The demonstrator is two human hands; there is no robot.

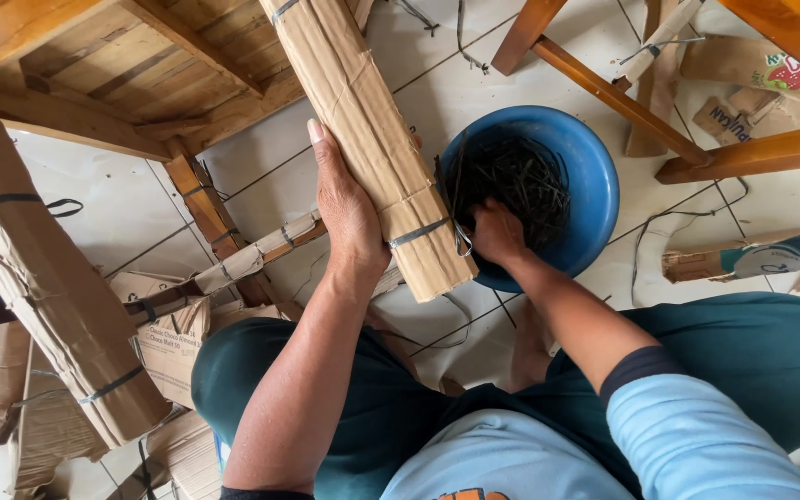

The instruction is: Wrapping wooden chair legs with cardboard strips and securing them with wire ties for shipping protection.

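The cardboard-wrapped bundle point(368, 139) slants across the tiled floor point(141, 213), its near end above the person's knees. It looks long, stiff and fairly light, strapped in bands, so the bare wrapping near a strap seems the surest hold. The left hand point(349, 218) lies flat along its side, fingers extended, steadying rather than clenched. The blue basin point(594, 176) beside it holds thin dark strips point(516, 176), likely limp and springy; the right hand point(497, 231) reaches in, its grip hidden.
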